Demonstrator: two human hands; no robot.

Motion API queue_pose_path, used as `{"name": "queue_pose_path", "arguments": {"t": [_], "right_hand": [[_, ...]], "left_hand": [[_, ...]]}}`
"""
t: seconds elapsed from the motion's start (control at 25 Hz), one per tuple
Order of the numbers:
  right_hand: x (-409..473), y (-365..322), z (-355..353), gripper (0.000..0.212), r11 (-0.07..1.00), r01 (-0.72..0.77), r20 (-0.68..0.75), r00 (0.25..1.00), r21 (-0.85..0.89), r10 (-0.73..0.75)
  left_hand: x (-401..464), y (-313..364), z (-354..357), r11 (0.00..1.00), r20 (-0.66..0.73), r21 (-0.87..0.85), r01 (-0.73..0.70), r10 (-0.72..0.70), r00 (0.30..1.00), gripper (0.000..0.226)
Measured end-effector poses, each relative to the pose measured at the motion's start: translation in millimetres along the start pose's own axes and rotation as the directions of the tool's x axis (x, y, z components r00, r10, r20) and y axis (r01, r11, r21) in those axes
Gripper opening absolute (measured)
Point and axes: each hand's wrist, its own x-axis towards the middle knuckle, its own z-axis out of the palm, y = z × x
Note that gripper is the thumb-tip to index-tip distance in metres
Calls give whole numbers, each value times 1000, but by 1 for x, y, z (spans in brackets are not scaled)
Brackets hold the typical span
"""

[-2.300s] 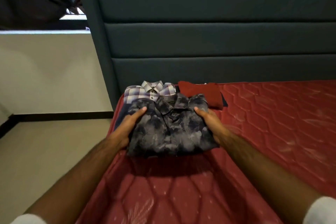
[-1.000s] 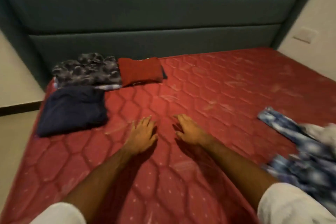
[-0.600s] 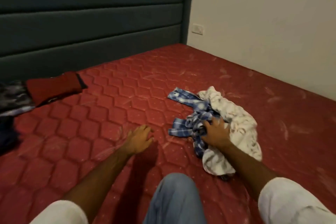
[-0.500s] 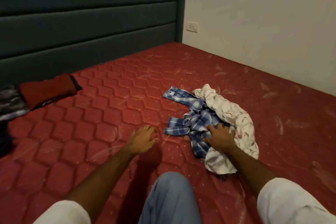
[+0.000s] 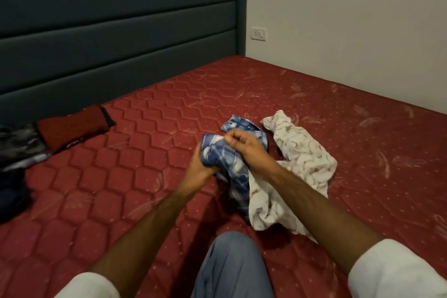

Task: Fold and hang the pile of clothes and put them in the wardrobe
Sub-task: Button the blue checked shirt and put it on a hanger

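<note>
- Crumpled blue-and-white checked cotton shirt (image 5: 226,159): lifted just above the red quilted mattress (image 5: 302,94), likely for shaking out before folding.
- Left hand (image 5: 202,167), right hand (image 5: 245,145): fingers clenched round that shirt.
- White patterned garment (image 5: 304,152): on the mattress, touching the shirt's right side.

A red quilted mattress (image 5: 314,104) filled the view. A dark teal padded headboard (image 5: 116,31) stood along its far edge, and a white wall socket (image 5: 258,33) sat just beside the headboard's right end.

Home bedroom: bare red quilted mattress (image 5: 314,109), padded teal headboard (image 5: 121,38) at 11 o'clock, wall socket (image 5: 258,33) 1 o'clock, clothes abt.
</note>
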Motion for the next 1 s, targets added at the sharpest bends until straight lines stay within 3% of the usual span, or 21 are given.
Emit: {"name": "queue_pose_path", "arguments": {"t": [0.08, 0.2, 0.28, 0.32, 0.36, 0.44, 0.56, 0.64, 0.72, 0.84, 1.0], "right_hand": [[11, -19, 14, 20, 997, -5, 11, 1000, 75, 4], [21, -17, 32, 54, 958, -37, 276, 954, -285, 119], [24, 0, 50, 42, 824, 66, 440, 868, -563, 231], [29, 9, 62, 29, 757, 113, 484, 826, -644, 289], [30, 13, 70, 21, 719, 105, 488, 799, -687, 350], [36, 10, 98, 27, 749, -9, 436, 808, -662, 396], [34, 13, 149, 21, 824, -143, 375, 839, -548, 395], [23, 31, 185, 21, 815, -218, 407, 779, -537, 477], [11, 47, 219, 25, 801, -302, 398, 744, -516, 537], [-1, 51, 249, 39, 835, -204, 417, 790, -511, 449], [-20, 19, 286, 53, 949, -273, 604, 733, -159, 312]], "left_hand": [[2, 31, -26, 994, -206, -104, -39, 17, 978, 36], [6, 88, -89, 906, -505, -388, -172, -52, 862, 9], [3, 124, -136, 824, -587, -490, -285, -70, 807, 9], [-5, 140, -161, 844, -602, -444, -301, -33, 797, 11], [-15, 149, -181, 902, -579, -336, -272, 31, 815, 9], [-51, 153, -219, 988, -452, -61, -142, 99, 887, 33], [-115, 119, -260, 993, -240, 111, 42, -14, 971, 55], [-152, 97, -275, 976, -141, 160, 151, -129, 982, 59], [-180, 82, -276, 947, -127, 212, 242, -219, 968, 56], [-198, 71, -278, 957, -229, 195, 215, -169, 959, 50], [-188, 93, -276, 993, -278, 109, 53, -21, 960, 60]]}}
